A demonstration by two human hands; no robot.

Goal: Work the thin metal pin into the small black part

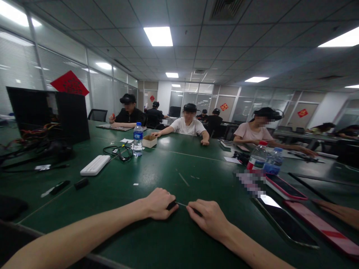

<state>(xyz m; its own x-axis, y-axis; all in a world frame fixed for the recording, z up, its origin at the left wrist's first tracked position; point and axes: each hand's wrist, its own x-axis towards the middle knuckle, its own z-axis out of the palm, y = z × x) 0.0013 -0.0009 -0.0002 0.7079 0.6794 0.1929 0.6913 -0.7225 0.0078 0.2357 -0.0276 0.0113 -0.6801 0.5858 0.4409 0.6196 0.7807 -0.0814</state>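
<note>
My left hand (162,203) rests on the green table (157,239), its fingers curled round a small black object (171,204). A thin, pale, rod-like piece (181,204) sticks out of that object towards the right. At its other end is my right hand (209,216), with thumb and fingertips drawn together at the tip of the thin piece. Something dark shows under the right fingers, too small to make out. Both hands are low over the table, a short gap apart. A small white scrap (135,184) lies beyond my left hand.
On the left are a white power strip-like block (95,165), black cables (120,152) and a computer case (73,116). A water bottle (138,140) stands beside a small box (149,141). Phones (286,220), two bottles (257,155) and another person's hand (339,213) are at the right. People sit opposite.
</note>
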